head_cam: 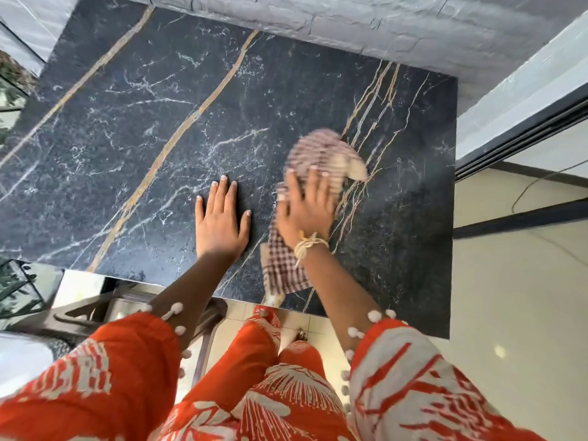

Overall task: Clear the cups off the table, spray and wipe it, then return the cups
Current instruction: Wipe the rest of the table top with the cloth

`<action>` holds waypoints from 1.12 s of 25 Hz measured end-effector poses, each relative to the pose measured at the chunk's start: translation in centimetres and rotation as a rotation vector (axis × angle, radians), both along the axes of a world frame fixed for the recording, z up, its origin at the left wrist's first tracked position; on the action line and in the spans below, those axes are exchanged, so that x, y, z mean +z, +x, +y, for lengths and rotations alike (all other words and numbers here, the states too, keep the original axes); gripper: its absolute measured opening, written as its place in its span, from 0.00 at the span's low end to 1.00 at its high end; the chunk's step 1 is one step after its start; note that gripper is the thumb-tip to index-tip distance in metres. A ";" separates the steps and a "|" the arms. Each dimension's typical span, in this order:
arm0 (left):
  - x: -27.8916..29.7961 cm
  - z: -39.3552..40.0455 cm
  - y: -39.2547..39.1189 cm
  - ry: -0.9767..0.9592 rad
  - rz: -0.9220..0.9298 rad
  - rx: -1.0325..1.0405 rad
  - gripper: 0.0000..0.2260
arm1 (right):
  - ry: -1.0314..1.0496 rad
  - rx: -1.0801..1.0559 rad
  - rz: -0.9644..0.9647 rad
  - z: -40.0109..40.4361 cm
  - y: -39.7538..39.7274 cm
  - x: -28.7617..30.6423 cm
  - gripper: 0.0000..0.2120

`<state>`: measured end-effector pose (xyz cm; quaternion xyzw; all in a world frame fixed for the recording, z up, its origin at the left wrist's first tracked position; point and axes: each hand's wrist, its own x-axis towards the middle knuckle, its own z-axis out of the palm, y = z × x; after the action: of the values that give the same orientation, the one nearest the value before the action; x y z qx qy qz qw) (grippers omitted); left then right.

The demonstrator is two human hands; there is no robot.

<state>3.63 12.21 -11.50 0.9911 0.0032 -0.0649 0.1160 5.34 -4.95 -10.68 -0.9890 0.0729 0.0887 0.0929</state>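
Two hands were on the black marble-patterned surface [159,122] with gold and white veins, and no cups showed anywhere on it, so you were in the wiping step by my reading. Starting at the left, most of the surface lay bare and well apart from the cloth. Your left hand [219,214] lay flat near the front edge, fingers spread, its grip wide and holding nothing; it looked like a brace. Just beside it to the right, your right hand [304,208] pressed flat on the maroon-and-white checked cloth [318,154], fingers splayed rather than curled, so the grip pinned the cloth down instead of clasping it. The cloth's long axis ran from the front edge away from you, leaning slightly right, with one end bunched beyond your fingertips and the other trailing under your wrist. It was blurred, so its folds could not be told. The unwiped-looking stretch lay to the left of the cloth, across your left hand, which you would probably have needed to lift for a leftward sweep.
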 end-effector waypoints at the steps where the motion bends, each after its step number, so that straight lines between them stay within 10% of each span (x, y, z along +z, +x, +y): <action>1: 0.1 0.1 0.0 0.002 0.002 -0.002 0.29 | 0.009 0.144 0.004 1.3 0.2 0.2 0.27; 6: -0.2 -0.1 -0.2 0.022 -0.004 0.004 0.28 | -0.023 0.385 0.002 -3.2 7.1 0.1 0.27; 13: 0.0 -0.2 -0.2 0.048 -0.011 0.019 0.29 | -0.078 -0.136 -0.008 -18.2 14.3 0.1 0.27; 28: 0.1 -0.3 -0.1 -0.002 -0.066 0.021 0.29 | -0.030 -0.663 -0.099 -17.3 -2.9 -0.8 0.28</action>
<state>3.51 11.88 -11.44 0.9926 0.0095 -0.0308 0.1174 2.42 -22.28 -11.45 -0.9158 0.3875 0.0044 0.1055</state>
